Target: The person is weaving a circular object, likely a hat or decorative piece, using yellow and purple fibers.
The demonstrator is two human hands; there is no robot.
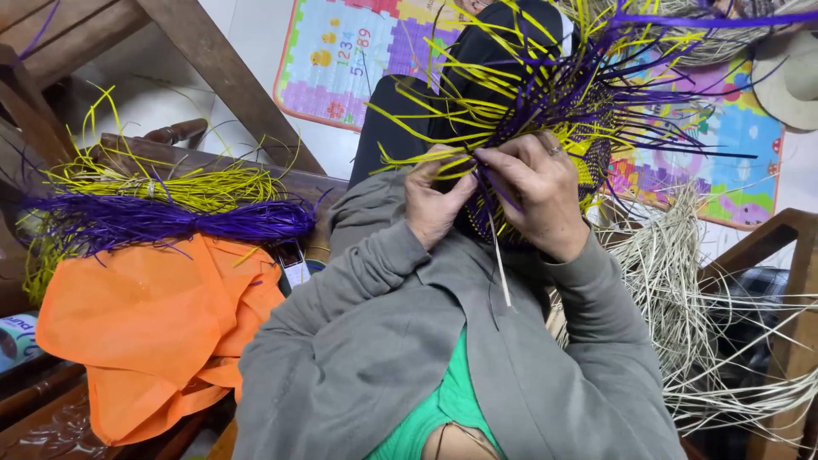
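Your left hand (433, 200) is pinched shut on a few strands at the near edge of the half-woven purple and yellow basket (545, 128), which sits raised over your lap, in front of your chest. Your right hand (538, 194) closes over the woven edge just beside it, thumb and fingertips pressing purple strands down; a ring shows on one finger. One pale strand (501, 268) hangs loose from between the hands.

The piece looks light, and stiff only where the weave is already tight. The free ends spray outward in every direction, springy and thin, and they look smooth enough to slip, so hold them close to the woven edge, not out at the tips. Sharp bending would likely kink a strand.

On the wooden bench at your left lie a bundle of yellow strands (162, 183) and a bundle of purple strands (162, 221), touching, across an orange cloth bag (153, 332). At your right, a heap of pale undyed fibre (682, 290) spills toward the floor, well apart from both hands.
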